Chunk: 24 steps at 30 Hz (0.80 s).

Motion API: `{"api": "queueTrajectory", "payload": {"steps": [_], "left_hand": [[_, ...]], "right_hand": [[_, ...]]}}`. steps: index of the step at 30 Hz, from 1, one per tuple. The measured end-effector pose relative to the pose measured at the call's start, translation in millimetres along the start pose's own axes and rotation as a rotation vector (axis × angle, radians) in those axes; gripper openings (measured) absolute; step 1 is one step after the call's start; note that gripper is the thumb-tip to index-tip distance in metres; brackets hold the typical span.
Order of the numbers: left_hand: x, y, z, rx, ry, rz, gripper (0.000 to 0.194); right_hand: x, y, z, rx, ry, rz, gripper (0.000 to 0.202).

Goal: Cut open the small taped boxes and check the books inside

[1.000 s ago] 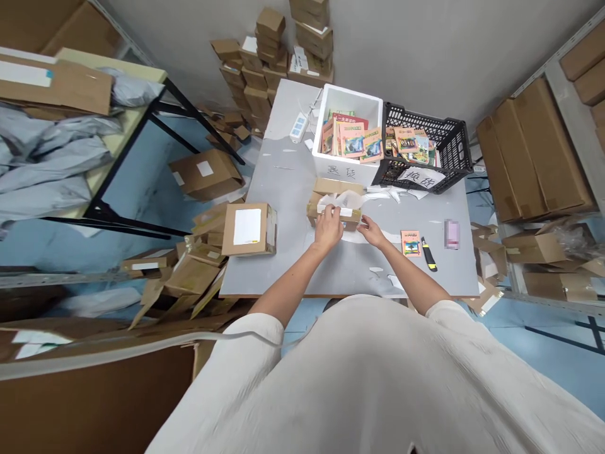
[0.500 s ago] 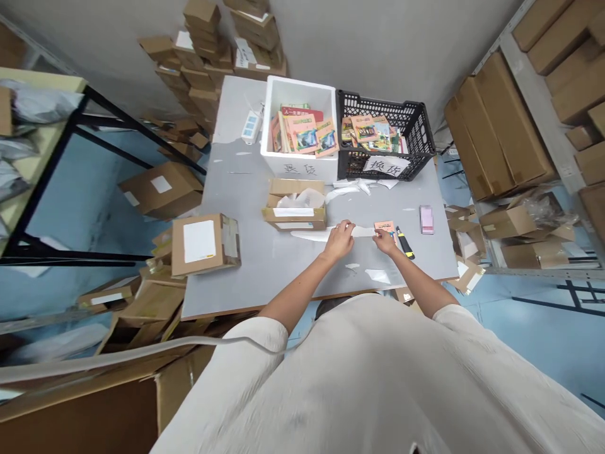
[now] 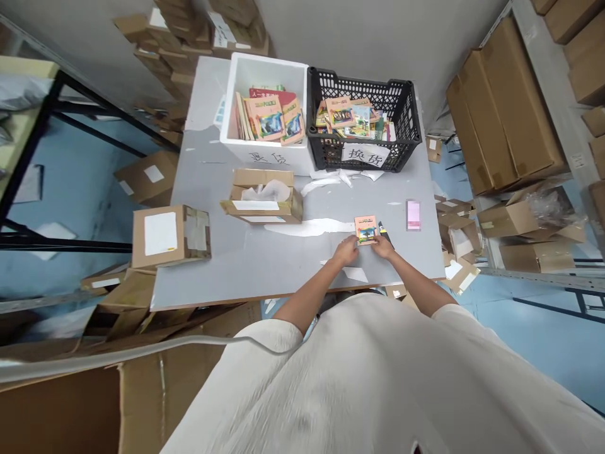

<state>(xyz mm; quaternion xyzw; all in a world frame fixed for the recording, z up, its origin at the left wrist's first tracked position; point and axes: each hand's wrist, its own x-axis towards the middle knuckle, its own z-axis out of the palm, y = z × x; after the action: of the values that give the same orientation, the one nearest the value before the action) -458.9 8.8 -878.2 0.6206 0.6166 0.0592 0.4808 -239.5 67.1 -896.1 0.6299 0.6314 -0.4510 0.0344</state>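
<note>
A small orange-pink book (image 3: 365, 228) with a picture on its cover is held at its lower edge by both hands, close above the grey table (image 3: 265, 268). My left hand (image 3: 346, 250) grips its lower left corner. At the lower right corner, my right hand (image 3: 382, 246) has its fingers closed on the book. Just right of the book lies a black and yellow box cutter (image 3: 385, 234), partly behind my right hand. A torn white strip (image 3: 314, 227) stretches out to the left of the book.
An open cardboard box (image 3: 267, 205) with white wrapping stands left of centre. Behind are a white foam box (image 3: 271, 154) and a black crate (image 3: 401, 148), both holding books. A taped carton (image 3: 161, 236) sits at the table's left edge, a phone (image 3: 413, 215) at right.
My left hand has left the white strip and moved right to the book. My right hand now grips the book's other corner, and its cover shows more fully. The view has shifted.
</note>
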Motion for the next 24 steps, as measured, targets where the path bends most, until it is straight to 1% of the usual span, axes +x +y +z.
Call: {"api": "queueTrajectory", "payload": {"steps": [4,7,10,14,16,18,21,24], "left_hand": [[7.8,2.7,21.4,-0.055,-0.031,-0.036,0.067],[4.6,1.4,27.5,-0.062,-0.089,-0.086,0.073],[-4.2,-2.2,25.9,-0.086,-0.096,-0.131,0.073],[-15.6,-10.2,18.8,-0.174,-0.063,-0.212,0.069],[-19.4,-15.0,15.8,-0.201,-0.041,-0.231,0.068],[-22.1,-19.6,14.0,-0.214,-0.026,-0.237,0.067],[-25.1,-25.2,12.8,-0.221,-0.024,-0.241,0.068],[-26.9,-28.8,11.8,-0.230,-0.034,-0.239,0.069]], "right_hand": [[0.7,0.3,4.0,0.119,-0.021,0.068,0.044],[1.2,-3.8,5.7,0.210,-0.025,0.115,0.041],[3.2,-10.8,7.6,0.261,-0.038,0.179,0.041],[6.1,-23.1,14.8,0.373,-0.056,0.212,0.036],[6.4,-28.3,20.0,0.435,-0.076,0.222,0.033],[5.8,-32.2,25.3,0.451,-0.084,0.245,0.030],[5.0,-36.5,32.3,0.432,-0.063,0.282,0.025],[5.5,-41.9,37.0,0.414,-0.007,0.334,0.023]]}}
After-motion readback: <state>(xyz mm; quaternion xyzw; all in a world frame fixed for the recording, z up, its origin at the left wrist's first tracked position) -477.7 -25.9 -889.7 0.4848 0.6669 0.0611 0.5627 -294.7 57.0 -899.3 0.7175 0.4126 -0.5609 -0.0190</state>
